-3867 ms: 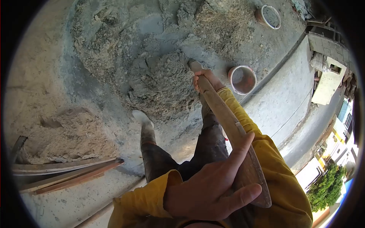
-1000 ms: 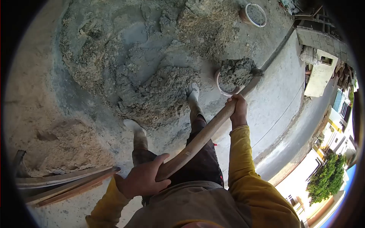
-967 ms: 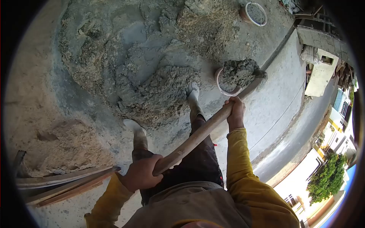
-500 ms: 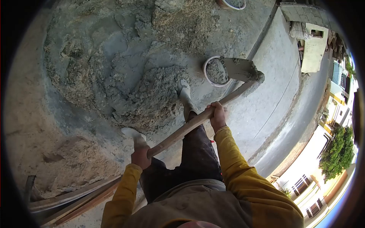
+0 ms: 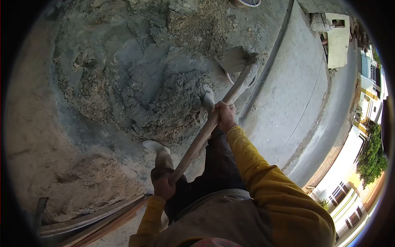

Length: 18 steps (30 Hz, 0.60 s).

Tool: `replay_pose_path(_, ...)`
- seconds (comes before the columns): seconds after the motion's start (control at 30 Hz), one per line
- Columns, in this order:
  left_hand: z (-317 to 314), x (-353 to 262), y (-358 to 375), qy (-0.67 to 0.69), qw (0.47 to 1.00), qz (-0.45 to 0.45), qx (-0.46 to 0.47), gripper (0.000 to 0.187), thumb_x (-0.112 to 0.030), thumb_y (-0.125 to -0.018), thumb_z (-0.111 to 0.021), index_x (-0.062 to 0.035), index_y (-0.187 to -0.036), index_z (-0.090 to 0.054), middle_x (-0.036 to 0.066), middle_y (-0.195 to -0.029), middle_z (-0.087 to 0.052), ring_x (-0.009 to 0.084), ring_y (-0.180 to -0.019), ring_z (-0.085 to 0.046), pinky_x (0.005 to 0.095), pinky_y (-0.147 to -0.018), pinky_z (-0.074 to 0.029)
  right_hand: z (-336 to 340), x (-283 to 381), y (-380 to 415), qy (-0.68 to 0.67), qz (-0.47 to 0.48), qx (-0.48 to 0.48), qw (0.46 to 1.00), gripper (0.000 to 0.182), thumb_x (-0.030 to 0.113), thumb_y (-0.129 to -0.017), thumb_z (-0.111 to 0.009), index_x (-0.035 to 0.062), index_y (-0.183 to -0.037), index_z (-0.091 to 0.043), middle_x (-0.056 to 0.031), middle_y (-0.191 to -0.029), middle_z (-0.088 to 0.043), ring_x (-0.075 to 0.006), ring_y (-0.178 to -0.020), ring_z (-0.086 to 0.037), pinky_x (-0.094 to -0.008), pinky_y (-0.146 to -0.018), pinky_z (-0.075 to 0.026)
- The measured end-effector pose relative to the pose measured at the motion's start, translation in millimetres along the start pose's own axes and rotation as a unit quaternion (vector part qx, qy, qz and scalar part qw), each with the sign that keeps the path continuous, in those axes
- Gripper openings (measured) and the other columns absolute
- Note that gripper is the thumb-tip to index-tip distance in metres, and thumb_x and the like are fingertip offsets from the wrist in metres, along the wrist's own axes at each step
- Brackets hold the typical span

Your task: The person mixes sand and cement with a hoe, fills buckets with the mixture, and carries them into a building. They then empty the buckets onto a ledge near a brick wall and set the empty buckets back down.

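My right hand (image 5: 225, 116) is wrapped round the middle of a hoe's (image 5: 196, 147) wooden handle. Lower down, my left hand (image 5: 164, 187) grips the handle's near end. The wide, mortar-coated hoe blade (image 5: 234, 60) is raised above a bucket (image 5: 228, 78), hiding most of it; only part of the pale rim shows. To the left of the blade spreads a big heap of wet grey mortar (image 5: 164, 96), uneven and lumpy. My boots (image 5: 207, 94) stand at the heap's edge.
Another bucket (image 5: 246, 3) is cut off at the top edge. Wooden boards (image 5: 94, 218) lie at the lower left beside brownish sand (image 5: 98, 181). A groove runs along the pale concrete slab (image 5: 284, 94) at right, with a street and houses beyond.
The hoe blade has swung left, from the bucket's right side to over it, now covering the mortar inside. My right hand has moved slightly left and up; the handle is steeper.
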<state>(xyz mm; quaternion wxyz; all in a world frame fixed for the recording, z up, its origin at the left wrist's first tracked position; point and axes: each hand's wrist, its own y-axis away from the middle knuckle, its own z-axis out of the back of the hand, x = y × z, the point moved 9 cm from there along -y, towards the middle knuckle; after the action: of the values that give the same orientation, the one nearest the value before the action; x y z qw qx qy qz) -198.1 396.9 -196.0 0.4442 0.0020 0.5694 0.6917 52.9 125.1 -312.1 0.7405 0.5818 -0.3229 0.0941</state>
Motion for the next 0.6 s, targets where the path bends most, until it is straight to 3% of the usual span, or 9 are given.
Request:
replay_pose_path(0.1,52,-16,45,-0.015,1.000,0.023,-0.011,0.030,-0.015,-0.071,-0.064,-0.0037,-0.098,-0.056,0.023,-0.086,-0.063,0.0412,-0.082,-0.062,0.0462,-0.071,-0.049,-92,-16,25,0.016,-0.011,0.092,0.996,0.008,0.006,-0.075,-0.058,-0.0002,-0.076,-0.053,-0.0079,-0.063,-0.056,-0.0186,-0.053,-0.057,-0.0331,-0.049,-0.049)
replay_pose_path(0.2,94,-53,55,0.004,1.000,0.020,0.004,0.031,-0.013,-0.071,-0.063,0.0004,-0.097,-0.051,0.019,-0.075,-0.060,0.0337,-0.069,-0.063,0.0409,-0.062,-0.051,-170,-55,56,0.033,-0.081,0.160,0.983,0.026,0.010,-0.079,-0.062,-0.0022,-0.096,-0.047,-0.0108,-0.081,-0.057,-0.0187,-0.062,-0.059,-0.0335,-0.055,-0.051)
replay_pose_path(0.23,101,-70,53,0.105,0.992,0.073,0.018,0.029,-0.011,-0.072,-0.061,0.0009,-0.095,-0.049,0.014,-0.072,-0.057,0.0273,-0.063,-0.061,0.0369,-0.056,-0.049,-189,-68,71,0.056,-0.091,0.207,0.972,0.028,0.011,-0.079,-0.063,-0.0034,-0.097,-0.048,-0.0104,-0.082,-0.058,-0.0181,-0.062,-0.060,-0.0328,-0.056,-0.051)
replay_pose_path(0.3,105,-94,42,0.273,0.948,0.160,0.043,0.026,-0.005,-0.074,-0.059,-0.0006,-0.093,-0.043,0.004,-0.070,-0.049,0.0130,-0.052,-0.052,0.0268,-0.044,-0.044,-201,-82,115,0.109,-0.124,0.334,0.928,0.031,0.014,-0.080,-0.064,-0.0047,-0.100,-0.051,-0.0093,-0.084,-0.059,-0.0169,-0.061,-0.061,-0.0318,-0.057,-0.051)
replay_pose_path(0.33,108,-93,34,0.262,0.952,0.155,0.046,0.026,-0.005,-0.074,-0.059,-0.0006,-0.093,-0.043,0.004,-0.070,-0.049,0.0130,-0.052,-0.052,0.0268,-0.044,-0.044,-200,-79,137,0.141,-0.138,0.410,0.890,0.032,0.016,-0.080,-0.064,-0.0047,-0.102,-0.053,-0.0084,-0.085,-0.060,-0.0163,-0.061,-0.062,-0.0315,-0.057,-0.052)
replay_pose_path(0.4,116,-68,12,0.282,0.937,0.204,0.017,0.023,-0.003,-0.074,-0.058,-0.0011,-0.091,-0.043,0.006,-0.071,-0.050,0.0146,-0.052,-0.054,0.0275,-0.044,-0.044,-167,-58,136,0.150,-0.023,0.462,0.874,0.029,0.017,-0.078,-0.065,-0.0043,-0.097,-0.059,-0.0094,-0.076,-0.062,-0.0153,-0.055,-0.061,-0.0291,-0.054,-0.050)
replay_pose_path(0.47,115,-68,8,0.283,0.932,0.224,0.030,0.023,-0.002,-0.073,-0.059,-0.0006,-0.090,-0.043,0.007,-0.070,-0.051,0.0152,-0.052,-0.054,0.0270,-0.044,-0.044,-103,-24,81,0.183,0.013,0.400,0.898,0.025,0.015,-0.079,-0.064,-0.0035,-0.095,-0.059,-0.0093,-0.079,-0.064,-0.0147,-0.057,-0.063,-0.0279,-0.054,-0.051)
replay_pose_path(0.53,116,-80,5,0.250,0.929,0.270,0.041,0.022,-0.001,-0.073,-0.059,-0.0008,-0.088,-0.044,0.008,-0.069,-0.051,0.0160,-0.050,-0.054,0.0286,-0.043,-0.045,-10,-12,-21,0.164,0.012,0.238,0.957,0.023,0.012,-0.079,-0.062,-0.0038,-0.096,-0.059,-0.0086,-0.078,-0.064,-0.0163,-0.057,-0.063,-0.0280,-0.053,-0.050)
replay_pose_path(0.6,115,-96,-9,0.223,0.924,0.308,0.034,0.022,0.000,-0.072,-0.061,-0.0011,-0.087,-0.044,0.008,-0.069,-0.052,0.0166,-0.050,-0.055,0.0295,-0.042,-0.047,100,-19,-133,0.200,-0.054,0.063,0.976,0.021,0.014,-0.078,-0.059,-0.0027,-0.090,-0.061,-0.0086,-0.067,-0.063,-0.0167,-0.055,-0.063,-0.0292,-0.050,-0.049)
